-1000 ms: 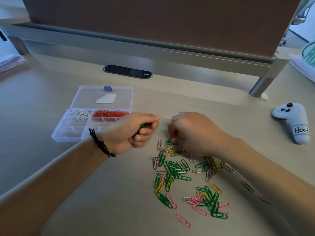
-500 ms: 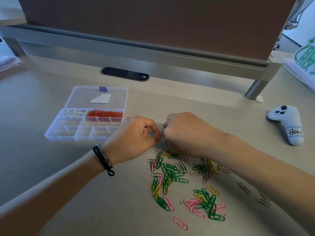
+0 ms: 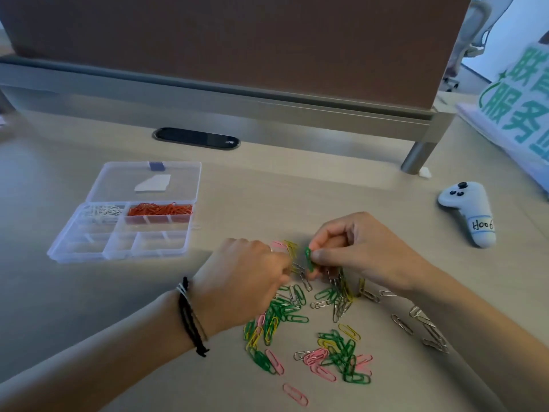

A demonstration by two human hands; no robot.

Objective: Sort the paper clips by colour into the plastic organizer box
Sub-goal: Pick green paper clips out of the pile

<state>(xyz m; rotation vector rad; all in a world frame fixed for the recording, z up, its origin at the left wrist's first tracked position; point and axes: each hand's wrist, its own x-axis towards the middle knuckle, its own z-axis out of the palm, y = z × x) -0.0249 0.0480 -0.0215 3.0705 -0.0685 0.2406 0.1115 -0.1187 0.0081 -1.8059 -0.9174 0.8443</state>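
Fingers of the right hand (image 3: 368, 251) pinch one green paper clip (image 3: 309, 258), held upright just above the far edge of the loose pile of paper clips (image 3: 303, 319). Fingers of the left hand (image 3: 246, 281) are curled, knuckles up, with the tips down in the near-left part of that pile; whether they grip a clip cannot be told. Green, yellow, pink and silver clips make up the pile, which lies on the desk (image 3: 89, 307). Left of the pile and apart from it stands the plastic organizer box (image 3: 118, 248), lid open. White clips (image 3: 102, 211) fill its far-left compartment; red clips (image 3: 160, 209) fill the far-right compartments. A white controller (image 3: 469, 212) lies well right of the pile.
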